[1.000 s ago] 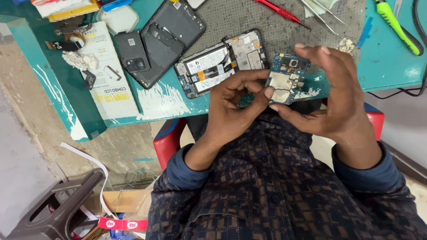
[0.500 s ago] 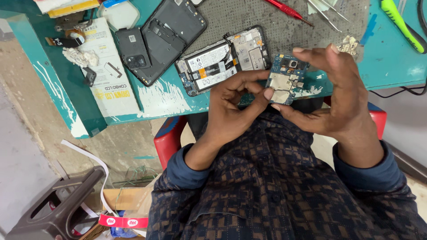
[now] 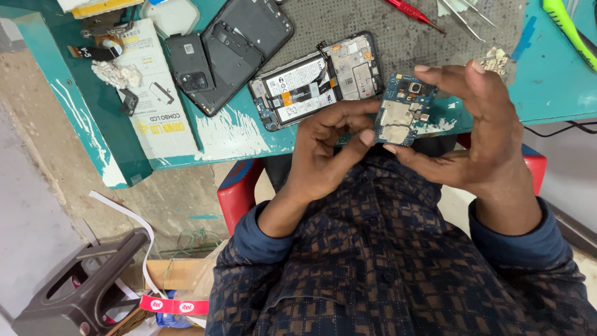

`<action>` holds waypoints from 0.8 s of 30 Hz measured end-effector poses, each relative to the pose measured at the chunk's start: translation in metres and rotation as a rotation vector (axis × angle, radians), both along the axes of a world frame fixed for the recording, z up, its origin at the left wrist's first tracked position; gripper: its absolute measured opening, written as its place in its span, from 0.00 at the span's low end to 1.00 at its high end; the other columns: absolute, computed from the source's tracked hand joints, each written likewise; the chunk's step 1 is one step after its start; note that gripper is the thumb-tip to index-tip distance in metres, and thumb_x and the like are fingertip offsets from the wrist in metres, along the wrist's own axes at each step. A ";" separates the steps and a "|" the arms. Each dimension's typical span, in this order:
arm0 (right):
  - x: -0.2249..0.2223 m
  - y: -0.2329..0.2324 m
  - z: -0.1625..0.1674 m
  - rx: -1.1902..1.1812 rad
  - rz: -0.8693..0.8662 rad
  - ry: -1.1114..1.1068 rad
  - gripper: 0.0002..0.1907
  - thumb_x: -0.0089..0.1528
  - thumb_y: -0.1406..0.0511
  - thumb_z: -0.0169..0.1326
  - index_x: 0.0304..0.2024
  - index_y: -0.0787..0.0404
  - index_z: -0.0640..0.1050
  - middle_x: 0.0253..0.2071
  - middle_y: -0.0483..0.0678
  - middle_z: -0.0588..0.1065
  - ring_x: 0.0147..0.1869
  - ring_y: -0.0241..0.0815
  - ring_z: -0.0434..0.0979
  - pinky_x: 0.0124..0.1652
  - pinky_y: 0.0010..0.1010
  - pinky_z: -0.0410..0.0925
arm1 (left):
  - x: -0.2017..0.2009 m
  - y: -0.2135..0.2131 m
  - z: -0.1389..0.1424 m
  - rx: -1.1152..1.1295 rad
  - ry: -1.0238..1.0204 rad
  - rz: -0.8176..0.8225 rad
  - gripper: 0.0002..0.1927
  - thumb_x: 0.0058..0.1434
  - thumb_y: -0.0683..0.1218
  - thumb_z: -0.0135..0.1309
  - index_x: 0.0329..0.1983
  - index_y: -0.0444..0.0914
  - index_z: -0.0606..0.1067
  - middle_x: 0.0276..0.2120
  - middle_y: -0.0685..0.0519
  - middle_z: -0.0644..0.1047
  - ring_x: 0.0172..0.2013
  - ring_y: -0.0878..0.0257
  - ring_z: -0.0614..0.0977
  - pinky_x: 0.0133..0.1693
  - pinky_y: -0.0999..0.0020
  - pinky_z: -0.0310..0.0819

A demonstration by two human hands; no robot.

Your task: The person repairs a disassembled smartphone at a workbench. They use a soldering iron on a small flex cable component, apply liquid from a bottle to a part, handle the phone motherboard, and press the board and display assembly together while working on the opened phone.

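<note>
Table: a teal painted table with chipped white spots fills the top of the view. A grey dotted work mat lies on it.
Stool: a dark brown plastic stool stands on the floor at the bottom left. A red plastic seat shows under the person.
Box: a flat white cardboard box lies on the left part of the table.
Back cover: a black plastic phone back cover lies next to the box. A small black camera piece rests on its left side.
Open phone: an opened phone with its battery and metal parts showing lies on the table edge, just above the left hand.
Left hand: the left hand is curled, and its fingertips touch the left edge of the small board.
Right hand: the right hand pinches the small board between thumb and fingers.
Board: the small blue circuit board with silver metal squares is held up in both hands, over the front edge of the table, just right of the open phone.
Tools: a red-handled screwdriver lies on the mat at the top. Silver metal tweezers lie near it. A bright green tool lies at the far right.
</note>
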State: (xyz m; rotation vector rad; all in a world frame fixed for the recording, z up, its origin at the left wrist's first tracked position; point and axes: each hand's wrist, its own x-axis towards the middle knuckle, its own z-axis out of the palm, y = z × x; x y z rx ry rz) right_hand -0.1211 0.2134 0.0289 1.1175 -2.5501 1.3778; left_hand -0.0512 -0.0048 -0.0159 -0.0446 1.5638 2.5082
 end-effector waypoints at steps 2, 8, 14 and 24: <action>-0.001 0.001 0.001 0.006 0.005 -0.040 0.61 0.54 0.64 0.75 0.77 0.52 0.47 0.66 0.59 0.71 0.71 0.55 0.73 0.64 0.44 0.72 | 0.001 0.001 -0.002 -0.066 0.027 0.007 0.18 0.72 0.35 0.56 0.64 0.29 0.73 0.42 0.53 0.80 0.46 0.71 0.80 0.53 0.75 0.74; -0.003 0.004 0.000 0.101 0.066 0.056 0.62 0.52 0.58 0.74 0.76 0.52 0.47 0.64 0.58 0.71 0.69 0.56 0.70 0.65 0.49 0.67 | 0.010 0.006 -0.013 -0.107 -0.004 0.058 0.16 0.70 0.33 0.59 0.60 0.29 0.74 0.39 0.54 0.80 0.42 0.71 0.81 0.50 0.74 0.75; 0.003 0.002 -0.005 0.128 0.048 -0.066 0.60 0.56 0.59 0.74 0.79 0.49 0.48 0.67 0.56 0.71 0.73 0.54 0.73 0.65 0.46 0.72 | 0.018 0.006 -0.018 -0.055 -0.076 0.071 0.18 0.69 0.34 0.60 0.61 0.30 0.74 0.40 0.54 0.81 0.44 0.70 0.81 0.50 0.71 0.78; 0.000 0.000 -0.006 0.075 0.049 -0.038 0.57 0.54 0.59 0.73 0.76 0.52 0.51 0.66 0.56 0.71 0.69 0.53 0.74 0.61 0.45 0.75 | 0.016 0.002 -0.012 -0.013 -0.075 0.052 0.18 0.71 0.35 0.60 0.62 0.29 0.74 0.40 0.53 0.82 0.42 0.70 0.82 0.51 0.71 0.78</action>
